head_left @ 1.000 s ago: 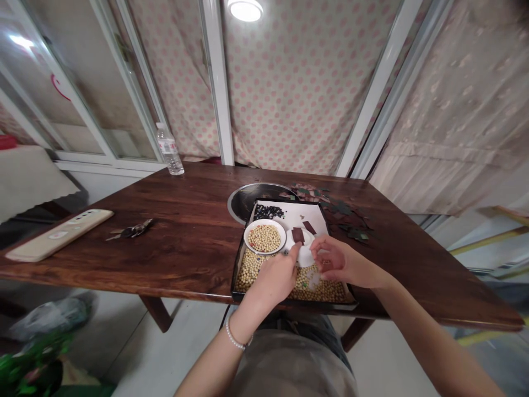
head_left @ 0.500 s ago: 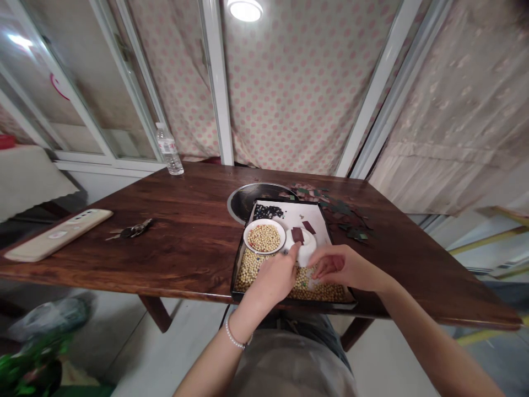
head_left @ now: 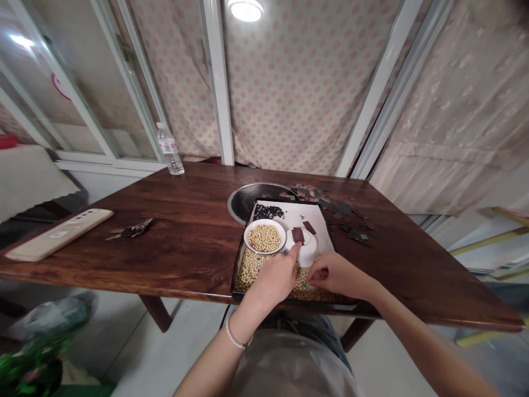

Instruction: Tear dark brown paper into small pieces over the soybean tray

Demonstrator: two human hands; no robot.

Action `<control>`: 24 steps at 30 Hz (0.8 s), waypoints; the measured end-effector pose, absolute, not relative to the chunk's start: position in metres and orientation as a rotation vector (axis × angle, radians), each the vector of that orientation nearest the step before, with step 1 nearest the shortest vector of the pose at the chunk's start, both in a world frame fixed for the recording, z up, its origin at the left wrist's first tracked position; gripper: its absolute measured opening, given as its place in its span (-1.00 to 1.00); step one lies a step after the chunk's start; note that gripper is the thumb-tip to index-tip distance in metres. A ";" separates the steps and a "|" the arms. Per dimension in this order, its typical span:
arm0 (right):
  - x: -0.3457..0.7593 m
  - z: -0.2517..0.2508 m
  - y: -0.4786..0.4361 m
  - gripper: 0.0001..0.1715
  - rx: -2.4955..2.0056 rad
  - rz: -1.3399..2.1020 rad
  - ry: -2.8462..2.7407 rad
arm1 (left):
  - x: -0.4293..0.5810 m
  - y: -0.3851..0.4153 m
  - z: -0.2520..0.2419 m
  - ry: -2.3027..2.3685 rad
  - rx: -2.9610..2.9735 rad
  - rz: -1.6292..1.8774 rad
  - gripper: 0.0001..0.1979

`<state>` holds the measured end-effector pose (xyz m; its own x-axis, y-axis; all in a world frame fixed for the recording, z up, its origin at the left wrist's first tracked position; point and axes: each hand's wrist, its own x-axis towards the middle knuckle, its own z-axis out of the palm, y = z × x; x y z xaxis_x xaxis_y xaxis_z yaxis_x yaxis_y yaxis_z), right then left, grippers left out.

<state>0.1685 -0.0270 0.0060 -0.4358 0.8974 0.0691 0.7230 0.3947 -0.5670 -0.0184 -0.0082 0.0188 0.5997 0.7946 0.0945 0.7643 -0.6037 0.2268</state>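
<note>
My left hand (head_left: 278, 275) is closed, its index finger raised against the lower edge of a small dark brown square piece (head_left: 298, 236). This piece shows in front of an upturned white bowl (head_left: 308, 253). To the right, my right hand (head_left: 336, 274) has its thumb and fingers drawn together in a pinch, low over the pale yellow beads (head_left: 250, 270) at the tray's near side. What its fingertips hold, if anything, is too small to make out. A white bowl (head_left: 264, 239) full of similar beads stands left of the upturned one. Another brown piece (head_left: 309, 227) lies behind.
The black-rimmed tray (head_left: 324, 215) also holds small black bits (head_left: 268, 212). Behind it are a round dark metal-rimmed plate (head_left: 237, 204) and scattered green and pinkish pieces (head_left: 343, 208). Keys (head_left: 136, 229), a phone (head_left: 60, 234) and a water bottle (head_left: 169, 150) are left on the wooden table (head_left: 185, 220).
My right hand has come down and slightly left onto the beads, its fingers drawing closer together. My left hand and the brown piece have stayed nearly still.
</note>
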 end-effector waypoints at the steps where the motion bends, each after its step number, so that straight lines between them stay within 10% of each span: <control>1: 0.168 0.005 -0.026 -0.89 -1.417 0.666 -2.291 | -0.018 -0.008 0.019 1.309 2.658 0.275 -0.44; 24: 0.165 0.017 0.059 -0.83 -1.301 0.698 -1.998 | -0.021 -0.007 0.018 1.350 2.604 0.266 -0.46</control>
